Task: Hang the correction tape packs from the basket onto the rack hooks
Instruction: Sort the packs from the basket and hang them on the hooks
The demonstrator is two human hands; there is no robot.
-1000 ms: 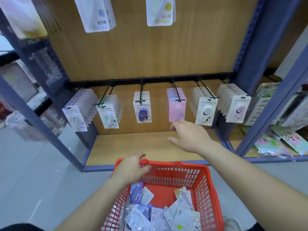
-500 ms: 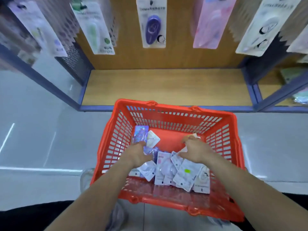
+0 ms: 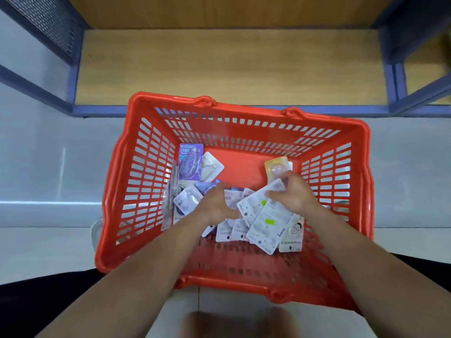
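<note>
A red plastic basket (image 3: pixel 246 112) stands on the floor below me with several correction tape packs piled in it. Both my hands are down inside it. My right hand (image 3: pixel 292 195) pinches the top edge of a white pack (image 3: pixel 255 206) that lies on the heap. My left hand (image 3: pixel 216 203) rests on the packs in the middle, its fingers blurred, so its hold is unclear. A purple pack (image 3: pixel 189 164) leans at the back left and a yellow pack (image 3: pixel 275 165) at the back right. The rack hooks are out of view.
The rack's wooden bottom shelf (image 3: pixel 231 67) with its blue frame (image 3: pixel 219 110) lies just beyond the basket. A dark mesh panel (image 3: pixel 46 23) stands at the upper left. Grey tiled floor (image 3: pixel 48 167) surrounds the basket.
My view dropped from the hooks to the basket. Both hands came down from the rack and the rim into the packs, and my right hand took hold of a white pack.
</note>
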